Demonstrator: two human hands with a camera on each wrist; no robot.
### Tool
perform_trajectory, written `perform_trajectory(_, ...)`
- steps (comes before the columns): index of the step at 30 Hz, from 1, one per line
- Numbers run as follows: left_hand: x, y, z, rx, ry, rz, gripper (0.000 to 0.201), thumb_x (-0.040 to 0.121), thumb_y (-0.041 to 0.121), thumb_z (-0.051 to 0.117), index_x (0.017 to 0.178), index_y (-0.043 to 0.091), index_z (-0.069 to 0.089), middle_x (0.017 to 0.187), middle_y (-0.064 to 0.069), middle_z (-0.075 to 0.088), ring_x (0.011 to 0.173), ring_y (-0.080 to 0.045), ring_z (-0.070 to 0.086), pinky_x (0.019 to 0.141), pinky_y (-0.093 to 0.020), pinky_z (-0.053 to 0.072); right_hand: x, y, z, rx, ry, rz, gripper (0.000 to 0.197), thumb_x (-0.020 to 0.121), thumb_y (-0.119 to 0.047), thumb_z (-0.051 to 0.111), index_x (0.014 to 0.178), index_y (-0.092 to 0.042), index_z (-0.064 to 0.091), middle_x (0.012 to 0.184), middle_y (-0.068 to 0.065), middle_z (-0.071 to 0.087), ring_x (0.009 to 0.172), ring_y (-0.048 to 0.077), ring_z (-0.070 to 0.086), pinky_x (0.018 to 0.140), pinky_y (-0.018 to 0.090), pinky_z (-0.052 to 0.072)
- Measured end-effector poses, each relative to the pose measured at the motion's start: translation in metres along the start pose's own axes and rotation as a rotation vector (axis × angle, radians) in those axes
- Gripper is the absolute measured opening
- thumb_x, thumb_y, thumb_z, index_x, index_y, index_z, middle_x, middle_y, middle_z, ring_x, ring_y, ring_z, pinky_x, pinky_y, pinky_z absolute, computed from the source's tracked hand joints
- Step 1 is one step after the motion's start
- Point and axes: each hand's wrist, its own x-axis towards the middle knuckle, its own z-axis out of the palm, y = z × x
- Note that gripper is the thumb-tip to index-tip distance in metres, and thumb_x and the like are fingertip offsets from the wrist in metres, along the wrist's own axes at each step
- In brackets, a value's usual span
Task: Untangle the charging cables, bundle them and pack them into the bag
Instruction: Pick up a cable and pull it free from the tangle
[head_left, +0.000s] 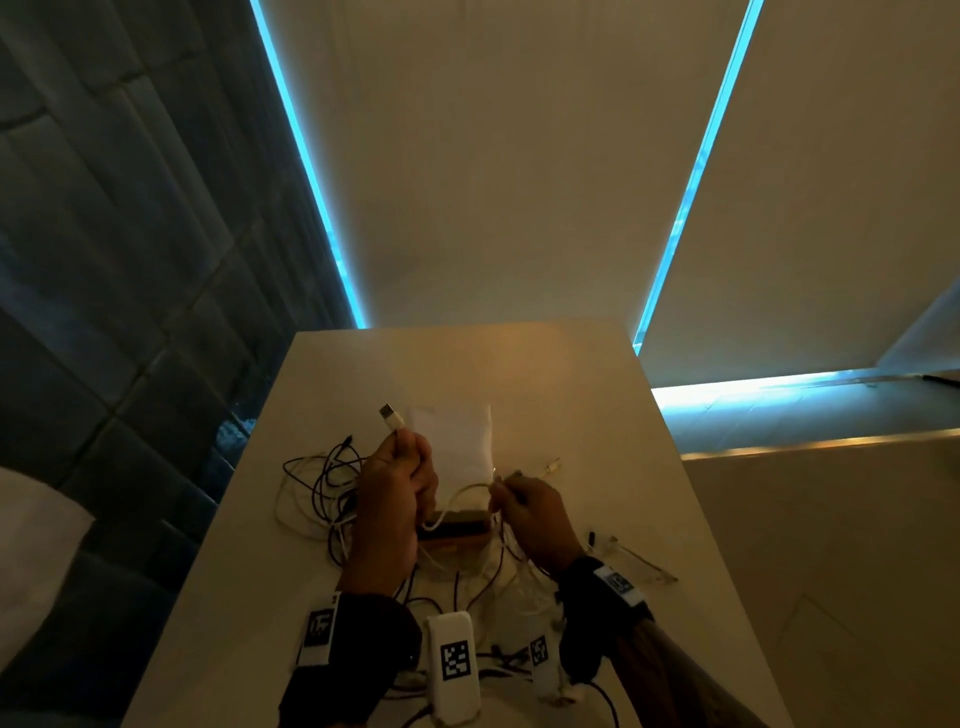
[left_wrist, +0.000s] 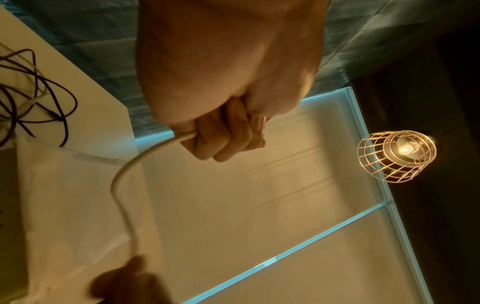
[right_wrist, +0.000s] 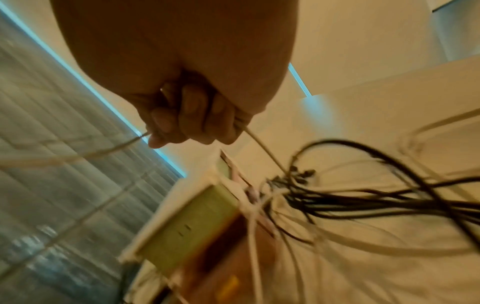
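My left hand (head_left: 402, 470) grips a white cable (left_wrist: 124, 179) in a closed fist above the table, its USB plug (head_left: 390, 415) sticking up out of the fist. The cable sags across to my right hand (head_left: 524, 501), which pinches the same white cable (right_wrist: 262, 146) with curled fingers. A tangle of black and white cables (head_left: 322, 486) lies on the table left of my hands, and more cables (head_left: 498, 582) spread below them. A white bag (head_left: 457, 441) lies flat behind my hands. The right wrist view is blurred.
The pale table (head_left: 597, 415) drops off on the left to a dark tiled floor (head_left: 104, 260). White tagged blocks (head_left: 453, 667) sit near the front edge. A boxy object (right_wrist: 187, 228) lies under the cables. A caged lamp (left_wrist: 397, 155) hangs overhead.
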Motion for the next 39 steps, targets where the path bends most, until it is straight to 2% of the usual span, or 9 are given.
perform_trajectory(4, 0.001, -0.003, 0.000, 0.132, 0.043, -0.044, 0.035, 0.104, 0.024, 0.030, 0.076, 0.012, 0.046, 0.046, 0.000, 0.038, 0.033, -0.008, 0.023, 0.035, -0.014, 0.019, -0.001, -0.047, -0.013, 0.263, 0.001, -0.108, 0.033, 0.097, -0.018, 0.054, 0.065, -0.019, 0.061, 0.057, -0.012, 0.054, 0.055, 0.002, 0.047, 0.058, 0.017, 0.038)
perform_trajectory(8, 0.001, -0.005, -0.003, 0.241, 0.099, -0.063, 0.032, 0.103, 0.028, 0.032, 0.080, 0.012, 0.049, 0.065, -0.007, 0.060, 0.050, -0.016, 0.051, 0.047, -0.024, 0.034, -0.008, -0.081, -0.012, 0.376, -0.128, -0.202, 0.028, 0.097, -0.012, 0.054, 0.070, -0.013, 0.063, 0.062, -0.012, 0.058, 0.057, 0.002, 0.049, 0.059, 0.018, 0.041)
perform_trajectory(12, 0.000, 0.000, -0.006, -0.024, 0.063, -0.135, 0.034, 0.103, 0.029, 0.030, 0.078, 0.014, 0.048, 0.078, -0.013, 0.070, 0.073, -0.024, 0.067, 0.059, -0.033, 0.053, -0.015, -0.081, -0.003, 0.393, -0.272, -0.154, 0.023, 0.096, -0.016, 0.055, 0.079, -0.017, 0.070, 0.086, 0.009, 0.071, 0.080, 0.021, 0.069, 0.075, 0.041, 0.058)
perform_trajectory(14, 0.001, 0.001, -0.007, -0.210, 0.010, -0.142, 0.033, 0.102, 0.031, 0.031, 0.077, 0.014, 0.046, 0.070, -0.012, 0.067, 0.072, -0.026, 0.068, 0.068, -0.036, 0.056, -0.018, -0.076, 0.001, 0.330, -0.281, -0.150, 0.022, 0.095, -0.019, 0.057, 0.077, -0.012, 0.070, 0.076, 0.013, 0.067, 0.070, 0.024, 0.066, 0.071, 0.041, 0.056)
perform_trajectory(17, 0.007, 0.000, -0.010, -0.393, -0.006, -0.112, 0.031, 0.099, 0.029, 0.037, 0.074, 0.015, 0.046, 0.053, 0.001, 0.042, 0.053, -0.015, 0.055, 0.061, -0.028, 0.052, -0.024, -0.068, 0.004, 0.292, -0.306, -0.138, 0.035, 0.095, -0.019, 0.057, 0.062, -0.029, 0.061, 0.053, -0.014, 0.054, 0.050, 0.000, 0.046, 0.054, 0.019, 0.038)
perform_trajectory(19, 0.010, 0.002, -0.010, -0.418, -0.031, -0.090, 0.023, 0.093, 0.027, 0.042, 0.073, 0.015, 0.045, 0.050, 0.006, 0.033, 0.041, -0.007, 0.036, 0.042, -0.019, 0.033, -0.027, -0.064, 0.004, 0.296, -0.301, -0.098, 0.036, 0.097, -0.014, 0.054, 0.064, -0.029, 0.058, 0.049, -0.018, 0.054, 0.046, -0.004, 0.046, 0.053, 0.012, 0.035)
perform_trajectory(21, 0.009, 0.001, -0.010, -0.393, -0.065, -0.057, 0.018, 0.088, 0.026, 0.044, 0.074, 0.015, 0.045, 0.049, 0.007, 0.031, 0.038, -0.005, 0.027, 0.041, -0.021, 0.018, -0.029, -0.060, 0.004, 0.279, -0.294, -0.084, 0.036, 0.098, -0.009, 0.050, 0.067, -0.025, 0.056, 0.051, -0.022, 0.058, 0.048, -0.008, 0.050, 0.053, 0.006, 0.037)
perform_trajectory(35, 0.000, 0.009, -0.016, -0.303, -0.075, 0.010, 0.032, 0.101, 0.023, 0.030, 0.074, 0.010, 0.043, 0.048, 0.006, 0.035, 0.034, -0.003, 0.025, 0.038, -0.018, 0.015, -0.019, -0.007, 0.031, 0.063, -0.182, -0.114, 0.032, 0.098, -0.013, 0.051, 0.066, -0.022, 0.051, 0.058, -0.010, 0.048, 0.053, -0.004, 0.048, 0.055, 0.007, 0.034)
perform_trajectory(39, 0.001, 0.012, -0.014, -0.324, -0.124, -0.011, 0.033, 0.101, 0.022, 0.029, 0.073, 0.011, 0.044, 0.047, 0.006, 0.035, 0.034, -0.003, 0.025, 0.038, -0.018, 0.015, -0.020, 0.003, 0.032, 0.035, -0.126, -0.125, 0.037, 0.097, -0.016, 0.050, 0.064, -0.033, 0.047, 0.057, -0.013, 0.046, 0.055, -0.004, 0.049, 0.056, 0.009, 0.033)
